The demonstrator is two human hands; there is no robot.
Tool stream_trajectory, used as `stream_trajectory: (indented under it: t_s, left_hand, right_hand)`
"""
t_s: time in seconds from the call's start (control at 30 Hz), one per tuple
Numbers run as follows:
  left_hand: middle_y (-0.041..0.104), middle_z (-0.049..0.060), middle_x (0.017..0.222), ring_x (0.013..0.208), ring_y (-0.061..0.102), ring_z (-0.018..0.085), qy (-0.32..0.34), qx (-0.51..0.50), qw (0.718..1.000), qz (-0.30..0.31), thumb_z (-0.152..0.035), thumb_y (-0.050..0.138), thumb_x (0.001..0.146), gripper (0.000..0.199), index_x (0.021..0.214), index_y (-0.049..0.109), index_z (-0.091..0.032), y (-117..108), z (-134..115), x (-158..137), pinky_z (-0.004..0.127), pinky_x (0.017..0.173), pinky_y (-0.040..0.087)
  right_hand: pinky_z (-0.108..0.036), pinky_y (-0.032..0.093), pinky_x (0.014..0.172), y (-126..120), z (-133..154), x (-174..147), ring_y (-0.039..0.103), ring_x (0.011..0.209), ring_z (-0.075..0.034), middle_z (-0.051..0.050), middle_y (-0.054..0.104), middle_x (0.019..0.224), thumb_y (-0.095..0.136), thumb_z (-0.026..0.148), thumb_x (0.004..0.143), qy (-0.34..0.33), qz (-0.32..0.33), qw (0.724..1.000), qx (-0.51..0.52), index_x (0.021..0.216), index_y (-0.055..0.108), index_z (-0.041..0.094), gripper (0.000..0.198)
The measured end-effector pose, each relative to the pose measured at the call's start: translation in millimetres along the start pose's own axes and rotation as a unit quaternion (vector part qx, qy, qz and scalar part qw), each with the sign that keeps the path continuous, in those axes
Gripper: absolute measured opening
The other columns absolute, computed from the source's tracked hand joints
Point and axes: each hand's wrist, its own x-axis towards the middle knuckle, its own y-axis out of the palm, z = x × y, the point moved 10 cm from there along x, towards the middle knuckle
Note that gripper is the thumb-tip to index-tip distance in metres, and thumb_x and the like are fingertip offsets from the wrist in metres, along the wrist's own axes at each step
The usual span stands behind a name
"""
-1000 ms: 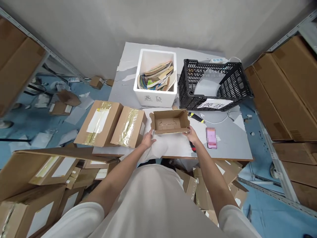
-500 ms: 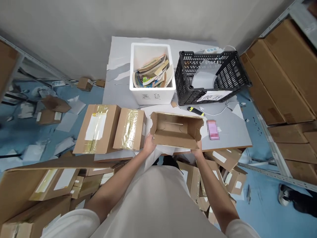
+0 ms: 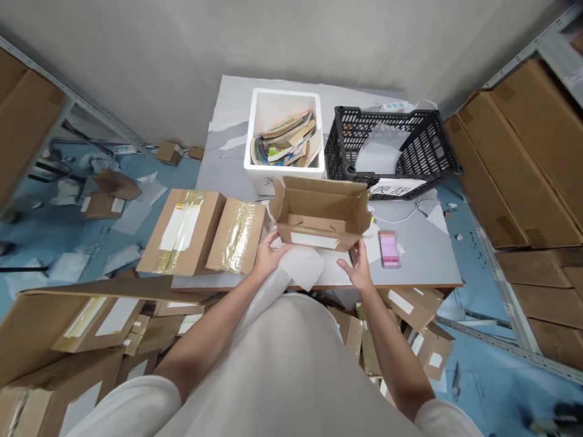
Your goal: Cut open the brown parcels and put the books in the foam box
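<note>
An open-topped cardboard box, with nothing visible inside, is tilted in front of me, and a white label shows on its near side. My left hand has its fingers at the box's lower left corner, thumb stretched inward. At the lower right corner, my right hand supports the box with its fingers, its thumb standing apart. Part of the fingers is hidden by the box. A translucent white sheet hangs over the table edge between my hands. Left of the box are two taped cartons.
Behind stand a white foam box holding cardboard scraps and a black plastic crate holding a translucent sheet. A pink blurred item lies on the grey table. Several cartons are piled below; shelving with cartons flanks the right.
The box has moved up and away from me and tipped, so its labelled near side now shows. My hands have shifted to its lower corners, thumbs off its sides. The knife is now mostly covered.
</note>
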Motion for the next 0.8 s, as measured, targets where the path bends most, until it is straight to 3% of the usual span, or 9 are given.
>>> stream_trajectory:
  t_s: [0.1,0.17,0.33,0.47,0.53,0.63,0.73,0.8]
  left_hand:
    - [0.059,0.013,0.128,0.097,0.065,0.022,-0.002,0.014,1.000,-0.019,-0.043,0.074,0.067,0.066,0.125,0.056,-0.018,-12,-6,-4,0.028,0.065,0.054]
    - [0.057,0.013,0.129,0.101,0.063,0.023,0.021,0.054,0.998,-0.024,-0.045,0.077,0.065,0.070,0.126,0.056,-0.019,-18,-16,-11,0.029,0.068,0.055]
    - [0.046,0.013,0.140,0.123,0.051,0.027,0.084,0.195,0.977,0.002,-0.045,0.076,0.067,0.085,0.142,0.040,-0.024,-14,-45,-21,0.034,0.088,0.052]
    - [0.048,0.012,0.141,0.120,0.053,0.028,0.101,0.197,0.975,0.016,-0.046,0.078,0.067,0.101,0.149,0.023,-0.026,-3,-62,-11,0.037,0.094,0.049]
    - [0.056,0.010,0.133,0.111,0.059,0.025,0.095,0.177,0.980,-0.003,-0.045,0.076,0.068,0.094,0.146,0.028,-0.025,-2,-66,-3,0.035,0.090,0.051]
    - [0.059,0.009,0.129,0.109,0.060,0.024,0.096,0.163,0.981,-0.044,-0.045,0.075,0.071,0.082,0.140,0.038,-0.023,-4,-73,6,0.033,0.089,0.051]
    - [0.059,0.009,0.130,0.113,0.059,0.023,0.109,0.146,0.982,-0.048,-0.044,0.073,0.073,0.077,0.139,0.040,-0.022,-2,-80,11,0.032,0.091,0.050]
    - [0.060,0.009,0.128,0.111,0.060,0.023,0.113,0.142,0.982,-0.048,-0.044,0.072,0.074,0.075,0.138,0.042,-0.021,-2,-84,13,0.032,0.091,0.050]
  right_hand:
    - [-0.048,0.039,0.106,0,15,11,0.044,0.130,-0.025,-0.016,0.033,0.150,0.074,0.050,0.070,-0.036,0.041,0.998,-0.010,0.151,0.002,0.030,0.110]
    - [-0.049,0.039,0.105,0,23,14,0.042,0.131,-0.026,-0.016,0.033,0.150,0.073,0.050,0.071,-0.047,0.057,0.995,-0.060,0.151,0.000,0.030,0.110]
    - [-0.052,0.040,0.104,5,42,18,0.044,0.127,-0.031,-0.015,0.047,0.135,0.065,0.048,0.079,-0.092,0.025,0.966,-0.241,0.148,0.026,0.026,0.083]
    - [-0.051,0.047,0.095,8,60,24,0.054,0.110,-0.032,-0.015,0.055,0.117,0.060,0.050,0.081,-0.134,-0.032,0.941,-0.310,0.136,0.042,0.022,0.064]
    - [-0.053,0.047,0.092,16,67,29,0.054,0.108,-0.034,-0.017,0.054,0.114,0.061,0.049,0.081,-0.147,-0.015,0.925,-0.350,0.135,0.042,0.019,0.065]
    - [-0.055,0.048,0.089,24,78,38,0.049,0.115,-0.038,-0.021,0.043,0.127,0.062,0.043,0.080,-0.151,0.014,0.903,-0.401,0.138,0.039,0.018,0.067]
    - [-0.052,0.051,0.084,26,93,44,0.047,0.119,-0.038,-0.020,0.034,0.137,0.060,0.033,0.082,-0.155,0.021,0.880,-0.448,0.138,0.040,0.022,0.061]
    - [-0.048,0.053,0.079,30,100,47,0.050,0.113,-0.037,-0.018,0.037,0.139,0.057,0.031,0.084,-0.160,0.037,0.859,-0.485,0.138,0.042,0.025,0.056]
